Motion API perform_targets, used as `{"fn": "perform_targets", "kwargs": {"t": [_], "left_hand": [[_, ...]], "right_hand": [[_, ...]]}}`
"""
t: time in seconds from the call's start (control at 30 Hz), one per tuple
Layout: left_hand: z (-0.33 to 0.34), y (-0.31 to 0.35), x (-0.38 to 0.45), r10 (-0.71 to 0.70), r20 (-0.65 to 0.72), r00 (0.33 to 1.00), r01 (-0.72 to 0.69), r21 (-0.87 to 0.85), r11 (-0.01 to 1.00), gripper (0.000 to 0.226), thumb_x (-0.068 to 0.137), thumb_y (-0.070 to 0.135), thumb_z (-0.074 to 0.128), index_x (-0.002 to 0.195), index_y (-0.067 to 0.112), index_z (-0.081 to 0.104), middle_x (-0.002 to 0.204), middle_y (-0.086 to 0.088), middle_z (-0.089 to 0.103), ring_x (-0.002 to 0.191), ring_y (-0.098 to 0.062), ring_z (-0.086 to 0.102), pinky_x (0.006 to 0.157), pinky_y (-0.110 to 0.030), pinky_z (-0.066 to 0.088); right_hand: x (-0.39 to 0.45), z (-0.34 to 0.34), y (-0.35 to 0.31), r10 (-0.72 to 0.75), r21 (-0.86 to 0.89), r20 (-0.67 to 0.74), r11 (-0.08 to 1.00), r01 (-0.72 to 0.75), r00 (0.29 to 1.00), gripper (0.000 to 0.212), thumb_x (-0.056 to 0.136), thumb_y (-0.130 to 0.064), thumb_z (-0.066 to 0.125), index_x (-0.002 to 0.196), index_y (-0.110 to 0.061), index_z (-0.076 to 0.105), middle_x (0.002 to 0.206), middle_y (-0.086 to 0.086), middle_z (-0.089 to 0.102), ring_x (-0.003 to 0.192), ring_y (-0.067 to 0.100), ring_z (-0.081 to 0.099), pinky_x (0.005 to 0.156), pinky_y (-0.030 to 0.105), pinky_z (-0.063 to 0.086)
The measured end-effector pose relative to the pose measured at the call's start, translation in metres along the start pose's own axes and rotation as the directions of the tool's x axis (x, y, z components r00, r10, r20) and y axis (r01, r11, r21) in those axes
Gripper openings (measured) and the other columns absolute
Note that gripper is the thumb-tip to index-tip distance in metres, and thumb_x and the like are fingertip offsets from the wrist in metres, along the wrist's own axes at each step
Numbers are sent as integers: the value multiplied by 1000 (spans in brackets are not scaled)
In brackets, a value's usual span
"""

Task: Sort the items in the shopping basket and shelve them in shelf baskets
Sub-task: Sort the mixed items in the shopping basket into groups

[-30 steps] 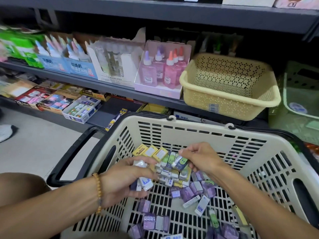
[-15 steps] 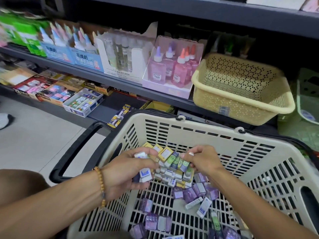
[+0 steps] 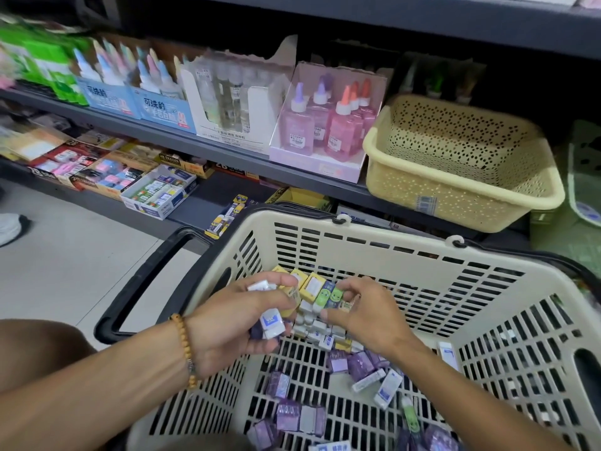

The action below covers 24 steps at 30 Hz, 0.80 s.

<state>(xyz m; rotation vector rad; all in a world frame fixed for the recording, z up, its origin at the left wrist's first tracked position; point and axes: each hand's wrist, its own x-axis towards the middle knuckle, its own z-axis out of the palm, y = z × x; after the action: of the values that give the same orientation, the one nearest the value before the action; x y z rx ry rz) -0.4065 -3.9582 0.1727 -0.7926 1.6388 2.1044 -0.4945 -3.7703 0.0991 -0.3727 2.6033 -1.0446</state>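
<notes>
A cream shopping basket (image 3: 383, 252) with black handles sits in front of me, holding many small boxed erasers. Yellow and green boxes (image 3: 320, 289) pile at its back; purple boxes (image 3: 287, 416) and white ones (image 3: 387, 387) lie loose on the grid floor. My left hand (image 3: 234, 323) is closed around several white erasers (image 3: 271, 322) over the basket's left side. My right hand (image 3: 361, 312) pinches a green box at the pile's top. An empty yellow perforated shelf basket (image 3: 455, 193) stands on the shelf behind.
Pink and purple glue bottles (image 3: 328, 125) in a display box stand left of the yellow basket, with clear and blue glue boxes (image 3: 136, 102) further left. A pale green basket (image 3: 582, 196) sits at the right edge. Lower shelf holds eraser cartons (image 3: 156, 190). A shoe (image 3: 9, 226) is on the floor.
The view shifted so the shelf slid right. Both hands rose slightly and drew together over the yellow and green pile; the left hand still holds its white erasers.
</notes>
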Motion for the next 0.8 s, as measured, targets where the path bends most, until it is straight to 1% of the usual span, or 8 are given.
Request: {"fn": "perform_targets", "kwargs": {"t": [0.13, 0.2, 0.27, 0.33, 0.43, 0.53, 0.7, 0.8], "left_hand": [[1, 0, 0, 1, -5, 1000, -1, 14, 1000, 25, 85, 7, 65, 101, 25, 72, 85, -15, 73, 55, -14, 61, 42, -20, 45], [3, 1, 1, -2, 1, 1000, 2, 19, 1000, 25, 85, 6, 64, 102, 24, 71, 89, -18, 74, 54, -13, 60, 42, -20, 45], [4, 1, 2, 8, 12, 1000, -8, 28, 1000, 26, 85, 6, 63, 102, 24, 71, 94, -19, 74, 54, -13, 59, 43, -20, 45], [7, 2, 4, 24, 41, 999, -27, 51, 998, 28, 84, 6, 63, 102, 26, 70, 94, -19, 74, 56, -13, 59, 46, -20, 45], [14, 3, 9, 31, 89, 996, -38, 83, 996, 30, 83, 6, 67, 105, 25, 70, 90, -16, 74, 60, -13, 61, 47, -21, 45], [18, 1, 14, 3, 73, 997, -8, 77, 997, 37, 80, 4, 72, 111, 22, 67, 95, -19, 73, 63, -16, 64, 48, -23, 49], [17, 1, 18, -28, 10, 1000, 28, 20, 999, 40, 77, -3, 72, 112, 11, 60, 80, -15, 71, 60, -18, 67, 48, -25, 51], [17, 1, 19, -56, 17, 998, 57, -22, 998, 26, 77, -10, 63, 99, 4, 61, 77, -15, 71, 62, -21, 68, 51, -28, 54]], "right_hand": [[1, 2, -9, -77, -166, 48, 983, 84, 996, 30, 83, -39, 74, 110, -28, 66, 105, -9, 57, 104, 11, 55, 87, 30, 45], [0, -2, -12, -87, -148, -17, 986, 83, 996, 22, 90, -38, 66, 107, -25, 67, 105, -8, 61, 101, 10, 58, 86, 30, 47], [-4, -10, -18, -58, 93, -43, 994, 62, 997, 19, 95, -38, 58, 95, -23, 70, 89, -12, 66, 82, 1, 61, 72, 23, 47], [-9, -16, -28, -7, 374, 158, 926, -54, 987, 25, 98, -41, 53, 93, -23, 71, 81, -6, 70, 64, 0, 59, 58, 19, 46], [-15, -17, -34, -27, 506, 404, 839, -199, 914, 23, 99, -30, 56, 97, -13, 70, 77, -2, 72, 59, 8, 57, 52, 21, 46], [-10, -34, -19, 63, 576, 360, 770, -275, 931, 18, 98, -19, 58, 100, -7, 70, 69, 1, 63, 54, 10, 52, 50, 22, 44], [2, -59, 16, 272, 305, 230, 892, -335, 934, 19, 95, -21, 63, 93, -3, 69, 67, 3, 63, 51, 9, 56, 50, 21, 48], [11, -43, 17, 324, 286, 196, 884, -370, 926, 18, 94, -19, 64, 90, -2, 69, 68, 4, 65, 52, 9, 58, 51, 20, 50]]}}
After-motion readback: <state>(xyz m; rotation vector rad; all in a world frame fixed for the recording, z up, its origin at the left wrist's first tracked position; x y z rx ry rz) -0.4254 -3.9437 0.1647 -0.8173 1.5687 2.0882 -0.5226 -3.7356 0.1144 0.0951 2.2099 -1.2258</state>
